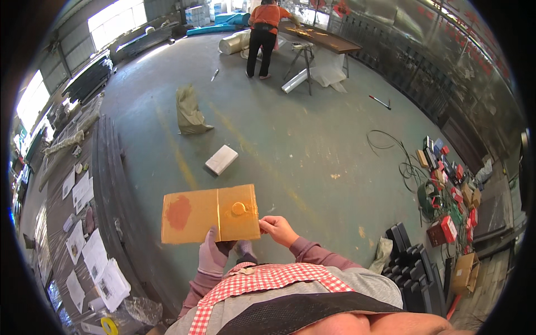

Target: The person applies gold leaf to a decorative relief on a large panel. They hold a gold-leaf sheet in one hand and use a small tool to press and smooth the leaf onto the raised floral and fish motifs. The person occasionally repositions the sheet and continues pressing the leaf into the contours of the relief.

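From my remote seat I look down on the cardboard, held up in front of the checked apron, well above the floor. My left hand, in a pale purple glove, grips it at the lower edge, the thumb lying on the upper face and the other fingers mostly hidden beneath. My right hand, bare, is at the right edge near the lower right corner, thumb and forefinger in a narrow pinch; I cannot tell whether they close on the board or only touch it. On the cardboard, an orange disc sits near the right edge, and a reddish-brown patch spreads toward the left edge (a shiny pale line runs between the two, from upper to lower edge). Beyond the upper edge, a white block lies on the floor, with a drab sack farther off. To my left, papers are strewn over a plastic-wrapped stack, with a yellow tape roll toward its near end. To my right, I have black pieces piled close by and red boxes past them. Far ahead, a person in orange stands beside a brown tabletop.
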A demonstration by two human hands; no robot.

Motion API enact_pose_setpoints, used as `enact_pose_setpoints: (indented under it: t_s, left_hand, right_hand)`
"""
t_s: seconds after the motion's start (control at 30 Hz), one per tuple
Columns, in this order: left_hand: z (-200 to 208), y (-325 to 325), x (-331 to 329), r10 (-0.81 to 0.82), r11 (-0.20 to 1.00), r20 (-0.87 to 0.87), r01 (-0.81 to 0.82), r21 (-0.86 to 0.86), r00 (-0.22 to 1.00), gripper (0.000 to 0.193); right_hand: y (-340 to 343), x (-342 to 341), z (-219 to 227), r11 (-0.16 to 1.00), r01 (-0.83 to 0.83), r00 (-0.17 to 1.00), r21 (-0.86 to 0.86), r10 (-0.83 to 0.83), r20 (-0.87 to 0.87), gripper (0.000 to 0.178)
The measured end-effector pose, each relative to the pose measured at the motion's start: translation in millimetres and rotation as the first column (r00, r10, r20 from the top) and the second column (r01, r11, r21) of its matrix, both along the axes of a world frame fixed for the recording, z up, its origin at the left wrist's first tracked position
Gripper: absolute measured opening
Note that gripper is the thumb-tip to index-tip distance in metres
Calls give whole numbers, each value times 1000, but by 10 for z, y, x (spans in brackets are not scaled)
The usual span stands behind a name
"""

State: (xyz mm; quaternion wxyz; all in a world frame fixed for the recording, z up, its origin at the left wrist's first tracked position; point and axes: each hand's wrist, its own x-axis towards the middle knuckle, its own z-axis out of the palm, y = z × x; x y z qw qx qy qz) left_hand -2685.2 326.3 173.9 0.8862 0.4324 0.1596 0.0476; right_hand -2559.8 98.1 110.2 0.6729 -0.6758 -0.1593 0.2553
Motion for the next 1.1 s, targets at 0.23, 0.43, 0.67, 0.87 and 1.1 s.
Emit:
enact_pose_setpoints:
  t_s: [0.23, 0.43, 0.67, 0.87, 1.1]
  left_hand:
    - [15, 249, 2275, -277, 960, -7, 277, -38, 961, 52]
    - [329, 121, 4019, -529, 838, 18, 519, 171, 848, 50]
    - [-152, 78, 5701, -550, 753, 45, 471, 460, 834, 49]
    - [174, 6, 7148, -258, 962, -4, 256, -99, 966, 39]
    - [251, 200, 8539, -111, 985, 56, 117, -125, 992, 48]
  right_hand:
    - [371, 1659, 345, 958, 280, 847, 61, -276, 454, 34]
    - [336, 2939, 433, 912, 405, 845, 68, -402, 354, 42]
    - [364, 4694, -30, 901, 433, 689, 24, -348, 635, 46]
    - [460, 6586, 107, 982, 188, 766, -32, -126, 631, 44]
    - [898, 8372, 164, 994, 32, 648, -105, 60, 759, 37]
